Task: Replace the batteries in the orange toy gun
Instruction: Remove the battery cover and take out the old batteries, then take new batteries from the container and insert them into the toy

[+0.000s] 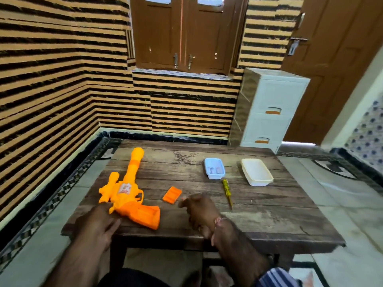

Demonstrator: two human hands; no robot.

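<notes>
Both hands are low over the near half of the bench [259, 222]. Left hand [99, 222] lies with fingers extended, its fingertips touching the rear of the orange toy gun [132, 195] just behind the grip; it presses or steadies but does not wrap the toy. Right hand [200, 210] hovers with fingers loosely curled beside the battery cover [172, 194]; whether anything small sits inside those fingers cannot be told because of motion blur.

Orange toy gun lies flat on the left part of the bench, barrel pointing away from the person, grip nearest. Its grip shows an open recess, and the battery cover lies apart from it, between the toy and the right hand. By this evidence the compartment has been opened, 1 step judged complete. Whether cells remain in the recess is not resolvable.

A yellow screwdriver [227, 193] lies to the right of the right hand, untouched. Beyond it stand 2 containers: a blue tray [209, 171] holding small items, possibly batteries, and a white tray [267, 179] whose contents are not visible.

Judged remaining: exchanging the cells, refitting the cover, fastening it.
</notes>
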